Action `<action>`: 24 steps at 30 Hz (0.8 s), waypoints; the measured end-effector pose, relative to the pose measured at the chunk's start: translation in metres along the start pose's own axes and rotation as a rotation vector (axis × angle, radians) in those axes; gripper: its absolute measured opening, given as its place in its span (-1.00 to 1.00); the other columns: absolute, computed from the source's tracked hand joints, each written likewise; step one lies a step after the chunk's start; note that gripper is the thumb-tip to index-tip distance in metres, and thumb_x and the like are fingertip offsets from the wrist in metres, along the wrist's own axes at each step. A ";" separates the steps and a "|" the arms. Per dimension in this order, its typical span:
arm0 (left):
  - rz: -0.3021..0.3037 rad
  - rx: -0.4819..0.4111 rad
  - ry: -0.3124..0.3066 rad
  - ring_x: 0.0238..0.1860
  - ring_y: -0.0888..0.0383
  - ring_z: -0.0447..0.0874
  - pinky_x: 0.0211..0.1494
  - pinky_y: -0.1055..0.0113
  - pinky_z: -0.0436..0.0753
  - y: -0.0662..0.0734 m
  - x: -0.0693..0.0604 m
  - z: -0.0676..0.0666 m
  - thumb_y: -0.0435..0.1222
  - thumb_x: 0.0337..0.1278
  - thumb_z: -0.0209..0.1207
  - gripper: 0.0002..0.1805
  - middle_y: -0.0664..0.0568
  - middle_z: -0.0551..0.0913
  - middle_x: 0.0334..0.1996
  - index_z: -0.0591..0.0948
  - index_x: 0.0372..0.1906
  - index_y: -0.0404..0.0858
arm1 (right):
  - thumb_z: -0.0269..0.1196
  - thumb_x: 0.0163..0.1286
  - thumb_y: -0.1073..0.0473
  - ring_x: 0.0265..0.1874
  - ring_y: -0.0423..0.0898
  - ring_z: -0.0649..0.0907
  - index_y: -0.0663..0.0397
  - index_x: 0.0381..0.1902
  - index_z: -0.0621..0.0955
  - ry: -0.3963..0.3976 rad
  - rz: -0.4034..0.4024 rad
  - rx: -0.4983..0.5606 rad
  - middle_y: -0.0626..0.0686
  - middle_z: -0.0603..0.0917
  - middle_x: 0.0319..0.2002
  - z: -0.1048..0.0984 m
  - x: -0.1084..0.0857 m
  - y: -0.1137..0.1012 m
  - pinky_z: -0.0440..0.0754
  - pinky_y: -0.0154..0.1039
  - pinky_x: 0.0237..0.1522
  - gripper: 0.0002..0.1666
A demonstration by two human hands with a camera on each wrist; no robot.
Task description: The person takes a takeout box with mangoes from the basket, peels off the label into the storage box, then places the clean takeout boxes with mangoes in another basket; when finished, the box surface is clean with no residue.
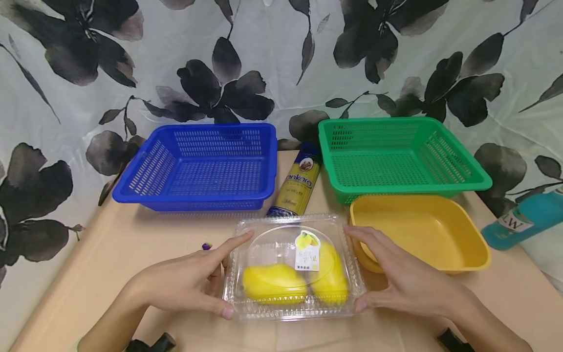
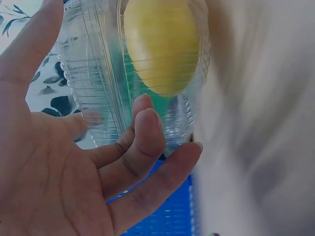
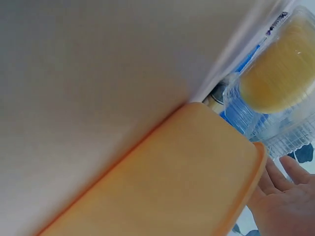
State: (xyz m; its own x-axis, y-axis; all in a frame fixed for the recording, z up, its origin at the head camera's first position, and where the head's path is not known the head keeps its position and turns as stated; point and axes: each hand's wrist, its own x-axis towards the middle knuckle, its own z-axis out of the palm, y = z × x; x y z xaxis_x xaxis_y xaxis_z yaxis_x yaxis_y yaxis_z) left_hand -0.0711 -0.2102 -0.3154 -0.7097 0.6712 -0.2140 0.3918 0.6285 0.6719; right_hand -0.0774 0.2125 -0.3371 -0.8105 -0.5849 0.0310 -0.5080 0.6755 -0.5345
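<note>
I hold a clear, rectangular plastic box (image 1: 270, 244) between my two hands, at the near middle of the beige table (image 1: 246, 337); whether its base is resting there or a little raised, I cannot tell. Inside lie two smooth yellow fruits (image 1: 274, 283), one lengthwise and one pointing away from me, under a lid with a white label (image 1: 308, 254). The box is thin, so I think that pressing the sides too hard could bend the walls and make the lid spring open. If one hand lifts more than the other, the fruits could roll and pull the weight to one end. On the right, the smooth yellow-orange tub (image 1: 418, 237) is just beside my fingers, and a careless swing could knock it. My left hand (image 1: 184, 281) comes in from the left with a wide grip, thumb at the near corner, forefinger toward the far one, other fingers curved low by the side. My right hand (image 1: 409, 276) mirrors it, equally wide; how firmly it presses is not shown. Beyond the box lies a yellow and dark-blue packet (image 1: 299, 188), between a blue plastic basket (image 1: 193, 199) and a green plastic basket (image 1: 413, 188). At far right a teal bottle (image 1: 528, 217) leans.
</note>
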 end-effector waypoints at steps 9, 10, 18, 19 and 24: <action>-0.027 -0.051 -0.007 -0.51 0.34 0.46 -0.42 0.44 0.52 -0.010 0.008 0.009 0.19 0.00 0.46 0.28 0.11 0.52 -0.53 -0.17 0.66 0.24 | 0.42 0.01 -0.55 0.46 -0.05 0.37 -0.36 0.64 0.04 -0.006 -0.004 -0.059 -0.10 0.20 0.57 0.007 0.003 0.005 0.51 0.11 0.34 0.37; -0.032 -0.059 -0.006 -0.52 0.34 0.45 -0.43 0.45 0.51 -0.010 0.008 0.009 0.18 0.01 0.46 0.29 0.11 0.52 -0.55 -0.19 0.66 0.25 | 0.42 0.02 -0.54 0.46 -0.05 0.37 -0.36 0.64 0.04 -0.008 -0.005 -0.060 -0.09 0.20 0.57 0.007 0.003 0.005 0.50 0.11 0.35 0.36; -0.056 0.030 0.088 0.05 0.21 0.62 0.10 0.15 0.69 -0.008 0.009 0.008 0.28 -0.07 0.46 0.33 0.09 0.50 0.20 -0.19 0.66 0.27 | 0.36 0.17 -0.50 0.53 -0.04 0.28 -0.30 0.68 -0.03 -0.043 -0.010 -0.084 -0.08 0.06 0.64 0.002 0.004 0.002 0.44 0.07 0.38 0.31; -0.056 0.063 0.103 0.13 0.16 0.58 0.17 0.08 0.66 -0.007 0.009 0.008 0.31 -0.09 0.44 0.31 0.08 0.46 0.23 -0.16 0.66 0.29 | 0.35 0.19 -0.50 0.54 -0.04 0.26 -0.31 0.68 -0.04 -0.048 -0.014 -0.095 -0.10 0.04 0.65 0.001 0.003 0.001 0.44 0.07 0.38 0.30; -0.042 0.166 0.166 0.22 0.05 0.36 0.17 0.00 0.58 -0.004 0.009 0.007 0.38 -0.18 0.43 0.25 0.04 0.25 0.17 0.00 0.64 0.34 | 0.31 0.23 -0.51 0.59 -0.03 0.14 -0.38 0.68 -0.05 -0.077 -0.040 -0.126 -0.13 -0.12 0.68 -0.004 0.006 -0.004 0.46 0.05 0.36 0.25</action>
State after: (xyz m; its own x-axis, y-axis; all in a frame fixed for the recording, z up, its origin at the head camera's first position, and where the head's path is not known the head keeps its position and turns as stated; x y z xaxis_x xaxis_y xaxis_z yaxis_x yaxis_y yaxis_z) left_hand -0.0748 -0.2042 -0.3248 -0.8089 0.5776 -0.1103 0.4410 0.7200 0.5359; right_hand -0.0819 0.2084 -0.3316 -0.7668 -0.6417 -0.0172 -0.5756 0.6991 -0.4241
